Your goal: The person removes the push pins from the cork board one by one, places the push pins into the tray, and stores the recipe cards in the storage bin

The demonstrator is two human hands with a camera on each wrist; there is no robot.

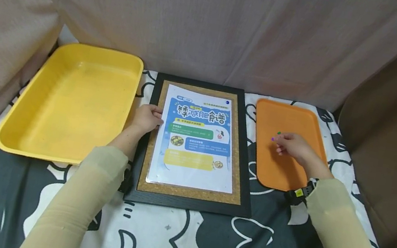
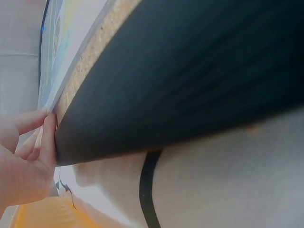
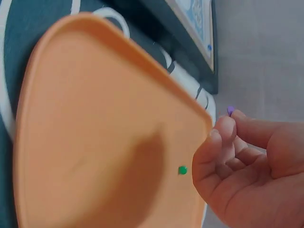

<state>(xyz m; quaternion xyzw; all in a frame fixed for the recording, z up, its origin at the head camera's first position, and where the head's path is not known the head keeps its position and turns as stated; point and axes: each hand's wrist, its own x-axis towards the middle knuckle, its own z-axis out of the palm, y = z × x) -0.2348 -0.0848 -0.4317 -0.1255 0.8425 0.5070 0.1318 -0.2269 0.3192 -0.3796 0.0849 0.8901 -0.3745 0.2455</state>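
A black-framed cork board (image 1: 188, 205) lies in the middle, bearing a printed sheet (image 1: 197, 141) with a dark blue pin (image 1: 228, 102) at its top right corner. My left hand (image 1: 147, 118) touches the sheet's left edge, fingers over the frame; in the left wrist view the left hand (image 2: 28, 156) has its fingertips at the sheet's edge. Over the orange tray (image 1: 266, 171) my right hand (image 1: 294, 147) pinches a purple pin (image 1: 273, 139) between thumb and finger. In the right wrist view a green pin (image 3: 183, 170) lies on the tray, beside the right hand (image 3: 251, 166).
A deep yellow tray (image 1: 74, 106) stands left of the board. Beneath everything is a black and white patterned cloth (image 1: 161, 241). Curtains (image 1: 200, 22) hang behind the table and at both sides.
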